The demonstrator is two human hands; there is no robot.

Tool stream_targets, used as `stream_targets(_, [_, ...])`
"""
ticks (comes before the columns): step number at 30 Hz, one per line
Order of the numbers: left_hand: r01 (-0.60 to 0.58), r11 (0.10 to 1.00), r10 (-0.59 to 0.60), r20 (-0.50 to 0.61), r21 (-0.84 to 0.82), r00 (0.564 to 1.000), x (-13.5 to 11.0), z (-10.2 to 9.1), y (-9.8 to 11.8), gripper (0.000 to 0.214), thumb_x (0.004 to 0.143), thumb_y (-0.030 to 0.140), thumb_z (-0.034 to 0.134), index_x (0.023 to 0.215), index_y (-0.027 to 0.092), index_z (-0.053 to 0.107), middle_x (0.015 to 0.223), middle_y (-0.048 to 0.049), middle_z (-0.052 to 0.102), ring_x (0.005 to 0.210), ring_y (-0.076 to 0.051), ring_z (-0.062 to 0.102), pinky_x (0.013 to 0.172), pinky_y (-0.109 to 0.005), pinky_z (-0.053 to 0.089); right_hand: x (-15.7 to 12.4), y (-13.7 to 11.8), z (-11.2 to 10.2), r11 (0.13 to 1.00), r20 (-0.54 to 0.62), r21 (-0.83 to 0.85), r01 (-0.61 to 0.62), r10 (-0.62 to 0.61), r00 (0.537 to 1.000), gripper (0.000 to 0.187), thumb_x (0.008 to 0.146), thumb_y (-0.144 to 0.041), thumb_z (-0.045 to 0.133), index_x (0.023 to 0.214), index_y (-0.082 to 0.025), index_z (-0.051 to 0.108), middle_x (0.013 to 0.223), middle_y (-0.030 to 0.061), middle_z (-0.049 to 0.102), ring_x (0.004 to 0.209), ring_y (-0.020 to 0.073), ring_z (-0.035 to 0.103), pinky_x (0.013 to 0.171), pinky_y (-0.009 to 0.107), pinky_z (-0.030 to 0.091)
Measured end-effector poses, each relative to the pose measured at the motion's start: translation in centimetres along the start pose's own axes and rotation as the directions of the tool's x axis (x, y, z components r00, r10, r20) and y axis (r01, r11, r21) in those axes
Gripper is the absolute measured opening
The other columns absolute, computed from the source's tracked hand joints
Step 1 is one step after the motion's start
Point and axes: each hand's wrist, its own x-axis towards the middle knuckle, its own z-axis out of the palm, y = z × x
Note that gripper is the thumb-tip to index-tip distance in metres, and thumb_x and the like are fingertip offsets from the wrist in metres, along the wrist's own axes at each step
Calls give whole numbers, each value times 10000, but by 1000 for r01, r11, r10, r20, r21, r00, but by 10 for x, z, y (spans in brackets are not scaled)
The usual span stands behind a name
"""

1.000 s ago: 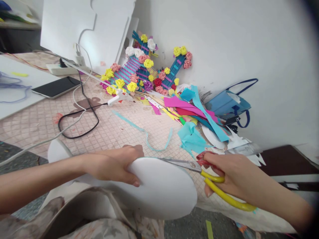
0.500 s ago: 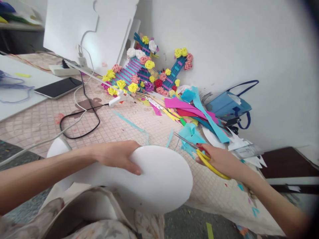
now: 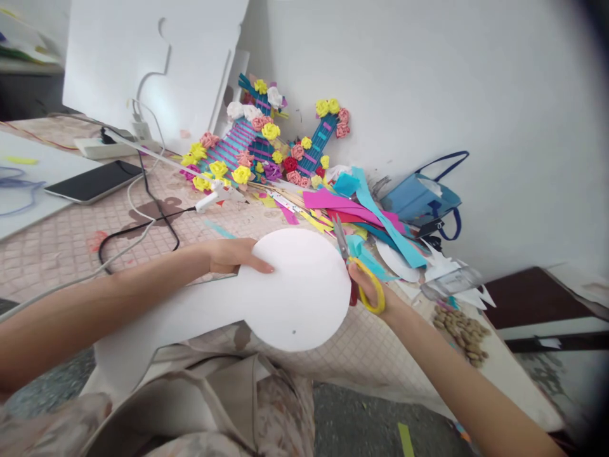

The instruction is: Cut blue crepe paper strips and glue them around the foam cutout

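My left hand (image 3: pixel 235 256) is closed on a white board cutout (image 3: pixel 295 295) where its round end meets a straight stem, with the thumb on top and the other fingers hidden. The cutout is tilted above my lap, and a small dark spot shows near the lower rim of its disc. At the disc's right edge, my right hand (image 3: pixel 371 291) is closed around yellow-handled scissors (image 3: pixel 375 298). Their metal blades point up and away, beside the rim. Behind the blades lie crumpled turquoise paper pieces (image 3: pixel 368 257).
Paper-flower-covered letter shapes (image 3: pixel 311 149) stand against the wall. In front are a white glue gun (image 3: pixel 212 197), coloured paper strips (image 3: pixel 333 203) and cables. A black-screened tablet (image 3: pixel 95 181) lies left. Rightward are a blue bag (image 3: pixel 419 200), plastic bottle (image 3: pixel 451 282) and peanuts (image 3: pixel 460 331).
The cutout has risen and turned, so its disc faces up and its stem shows. My right hand has brought the scissors left, to the disc's edge, with the blades now pointing more upward.
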Motion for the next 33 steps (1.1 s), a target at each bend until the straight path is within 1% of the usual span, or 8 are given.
stream_targets(3, [-7, 1000, 7, -2, -25, 1000, 10, -1, 1, 525, 622, 254, 820, 1096, 124, 637, 1038, -118, 721, 980, -262, 669, 881, -383, 539, 7, -7, 13, 984, 29, 172, -46, 42, 999, 386, 693, -576, 652, 789, -205, 609, 556, 1, 626, 468, 169, 572, 429, 280, 441])
stream_targets(7, [-44, 998, 41, -51, -49, 998, 11, -3, 4, 521, 692, 395, 777, 1101, 112, 622, 1069, -134, 703, 963, -231, 666, 857, -335, 538, 14, -12, 18, 920, 12, 388, -63, 63, 998, 483, 602, -391, 759, 1017, -193, 611, 821, 46, 729, 755, 250, 686, 627, 328, 546])
stream_targets(12, [-78, 997, 73, -160, -22, 984, -7, -11, 3, 564, 739, 578, 672, 1094, 145, 607, 979, -97, 709, 833, -181, 665, 726, -284, 534, 21, 10, 8, 913, -64, 408, -5, 34, 997, 508, 612, -408, 735, 1064, -211, 611, 887, 67, 739, 874, 300, 685, 712, 390, 563])
stream_targets(18, [-84, 988, 91, -56, 130, 994, -28, -10, 1, 521, 762, 527, 672, 1164, 201, 607, 1108, -74, 669, 865, -157, 652, 731, -255, 505, 23, 35, -2, 941, -142, 334, 53, -5, 990, 548, 646, -450, 684, 1139, -240, 567, 999, 73, 726, 984, 327, 657, 755, 429, 559])
stream_targets(22, [-84, 972, 94, -38, 221, 995, -28, -10, -1, 488, 784, 479, 662, 1188, 215, 589, 1129, -58, 663, 865, -146, 651, 717, -239, 501, 23, 36, -4, 940, -129, 337, 42, 2, 992, 538, 667, -442, 671, 1151, -240, 552, 1033, 73, 717, 996, 325, 653, 763, 431, 557])
stream_targets(27, [-104, 925, 114, -7, 366, 993, -29, -15, -4, 520, 742, 445, 693, 1181, 191, 581, 911, -38, 720, 745, -161, 666, 647, -239, 509, 30, 29, -7, 944, -142, 327, 52, -6, 990, 464, 656, -436, 700, 1061, -240, 586, 945, 69, 729, 924, 311, 671, 745, 408, 558])
stream_targets(30, [-75, 870, 121, -63, 487, 991, -32, -18, -3, 462, 703, 392, 723, 1102, 183, 620, 835, -25, 725, 679, -165, 663, 576, -220, 495, 36, 23, -9, 938, -178, 340, 70, -10, 984, 434, 647, -434, 718, 1017, -239, 601, 857, 48, 726, 861, 281, 678, 721, 363, 552])
stream_targets(33, [-46, 885, 111, -114, 463, 987, -31, -24, -2, 411, 678, 387, 736, 1010, 164, 643, 788, -23, 724, 657, -170, 666, 557, -221, 496, 44, 20, -11, 920, -191, 384, 75, 0, 982, 454, 701, -578, 638, 994, -233, 610, 791, 36, 705, 770, 239, 673, 632, 317, 540])
